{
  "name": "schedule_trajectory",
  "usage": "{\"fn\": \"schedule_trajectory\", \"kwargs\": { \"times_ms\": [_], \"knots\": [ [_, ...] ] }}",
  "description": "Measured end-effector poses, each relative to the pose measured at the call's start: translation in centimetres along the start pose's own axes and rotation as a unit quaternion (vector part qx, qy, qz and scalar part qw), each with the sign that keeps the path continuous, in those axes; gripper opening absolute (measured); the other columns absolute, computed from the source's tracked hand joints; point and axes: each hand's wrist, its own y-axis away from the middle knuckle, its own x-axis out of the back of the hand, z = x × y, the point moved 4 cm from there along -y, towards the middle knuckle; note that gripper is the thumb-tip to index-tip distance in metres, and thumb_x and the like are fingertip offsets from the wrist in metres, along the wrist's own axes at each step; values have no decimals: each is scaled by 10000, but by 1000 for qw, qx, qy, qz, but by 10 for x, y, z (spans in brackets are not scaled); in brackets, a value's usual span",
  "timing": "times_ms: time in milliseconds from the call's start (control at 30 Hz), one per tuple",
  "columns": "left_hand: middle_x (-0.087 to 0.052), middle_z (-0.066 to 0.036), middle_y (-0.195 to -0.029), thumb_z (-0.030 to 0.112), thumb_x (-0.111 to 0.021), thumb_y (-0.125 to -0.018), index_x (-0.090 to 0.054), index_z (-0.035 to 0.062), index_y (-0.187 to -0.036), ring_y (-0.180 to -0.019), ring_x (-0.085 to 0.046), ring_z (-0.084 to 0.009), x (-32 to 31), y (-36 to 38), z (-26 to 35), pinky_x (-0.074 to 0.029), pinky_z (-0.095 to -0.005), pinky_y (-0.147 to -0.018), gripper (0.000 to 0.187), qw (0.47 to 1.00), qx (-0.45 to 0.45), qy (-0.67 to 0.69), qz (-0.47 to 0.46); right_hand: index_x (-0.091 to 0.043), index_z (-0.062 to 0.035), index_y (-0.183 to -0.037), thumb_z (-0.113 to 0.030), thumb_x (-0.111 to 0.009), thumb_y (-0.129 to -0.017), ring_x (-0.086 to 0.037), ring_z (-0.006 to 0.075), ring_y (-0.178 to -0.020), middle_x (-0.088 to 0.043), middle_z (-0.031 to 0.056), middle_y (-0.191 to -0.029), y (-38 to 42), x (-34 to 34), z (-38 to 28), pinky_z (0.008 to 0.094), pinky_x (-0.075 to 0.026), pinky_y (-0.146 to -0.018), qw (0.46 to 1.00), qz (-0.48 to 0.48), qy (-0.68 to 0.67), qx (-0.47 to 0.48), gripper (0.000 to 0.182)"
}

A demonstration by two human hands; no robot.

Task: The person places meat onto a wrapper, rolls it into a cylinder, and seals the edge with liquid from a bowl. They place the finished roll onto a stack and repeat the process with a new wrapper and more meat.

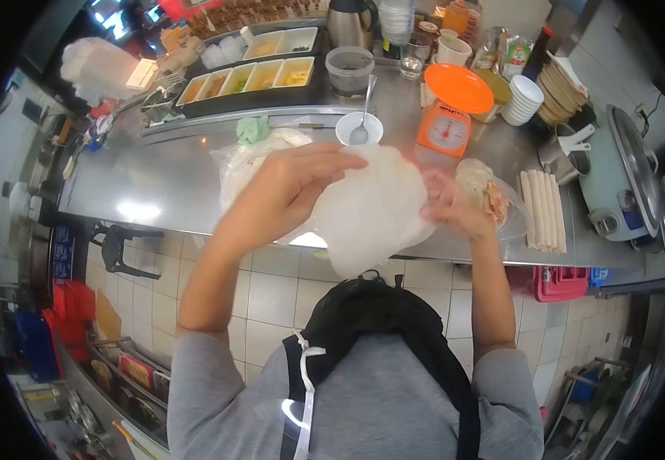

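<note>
A thin, limp white wrapper sheet (375, 207), like a spring roll skin, hangs over the front edge of the counter between my hands. My left hand (298, 184) pinches its upper left edge. On the opposite edge, the fingers of my right hand (455, 203) are closed on the sheet, a little blurred. Beside my right hand lies a clear bag with a pinkish shredded filling (494, 201). Several long pale rolls (543, 211) lie side by side further right. Behind my left hand is a plastic bag of white sheets (233, 165), partly hidden.
A white bowl with a spoon (359, 129) stands beyond the sheet, near an orange scale (443, 130) with an orange plate (459, 87). Trays of toppings (248, 80) line the back. A green cloth (253, 130) lies left; a large cooker (624, 176) stands right.
</note>
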Motion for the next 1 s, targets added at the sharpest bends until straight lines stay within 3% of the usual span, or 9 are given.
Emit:
{"fn": "schedule_trajectory", "kwargs": {
  "times_ms": [133, 167, 233, 333, 433, 500, 700, 900, 1000],
  "knots": [
    [-628, -145, -1080, -8, -559, -838, -609, 19, -1135, -842, -625, -256, -79, 29, -127, -492, -315, -743, 302, 959, 252, 114, 62, -464, -62, -1261, -46, -634, -821, -597, 156, -856, -624, 72, -931, -8, 51, -6, 288, -471, -782, 942, 285, 168, 61, 472],
    [-598, -151, -1138, -5, -581, -823, -583, 13, -1168, -837, -625, -265, -108, 40, -163, -496, -315, -747, 345, 969, 220, 107, 47, -464, -62, -1261, -46, -634, -821, -597, 156, -856, -624, 72, -931, -11, 55, 5, 288, -471, -782, 940, 290, 169, 60, 472],
    [-567, -157, -1196, -3, -602, -807, -556, 8, -1200, -831, -624, -274, -141, 54, -204, -500, -315, -752, 396, 976, 187, 102, 38, -549, -35, -1169, -59, -602, -846, -600, 217, -823, -623, 116, -928, -11, 62, 4, 311, -469, -785, 826, 387, 378, 158, 328],
    [-498, -171, -1270, -10, -615, -794, -522, -18, -1220, -840, -624, -277, -156, 70, -223, -507, -325, -757, 436, 959, 260, 104, 37, -612, -15, -1072, -29, -570, -835, -598, 290, -844, -611, 161, -946, 10, 40, 19, 336, -469, -788, 855, 363, 366, 56, 241],
    [-488, -185, -1249, -10, -639, -769, -519, -28, -1217, -848, -624, -267, -151, 65, -214, -510, -328, -756, 464, 960, 233, 141, 65, -624, -27, -1082, -28, -585, -823, -594, 218, -957, -597, 134, -1085, 28, 25, 77, 317, -465, -827, 854, 295, 424, 52, 262],
    [-502, -193, -1154, -1, -649, -748, -521, -9, -1225, -840, -621, -251, -148, 57, -202, -509, -317, -776, 494, 949, 286, 124, 41, -622, -44, -1111, -23, -594, -791, -537, 293, -1097, -573, 155, -1168, 30, -6, 87, 385, -424, -923, 749, 278, 597, 74, 323],
    [-522, -174, -1048, 69, -696, -673, -561, 36, -1178, -702, -586, -202, -166, 75, -207, -515, -304, -693, 524, 947, 320, -2, 15, -624, -44, -1109, -32, -597, -770, -470, 336, -1177, -532, 156, -1205, 20, -13, 88, 480, -369, -961, 710, 306, 626, 102, 340],
    [-537, -157, -918, 57, -692, -663, -585, 42, -1126, -678, -590, -219, -167, 75, -200, -493, -309, -628, 475, 933, 330, 41, 137, -619, -29, -1112, 9, -551, -781, -461, 339, -1198, -545, 166, -1198, 24, -8, 94, 466, -362, -989, 740, 351, 565, 98, 340],
    [-577, -139, -803, 70, -687, -676, -617, 22, -1074, -648, -578, -198, -166, 72, -207, -485, -312, -626, 408, 930, 352, 55, 90, -617, -20, -1117, 0, -545, -788, -465, 347, -1197, -548, 181, -1205, 12, 2, 98, 464, -368, -984, 742, 334, 563, 144, 337]
  ]
}}
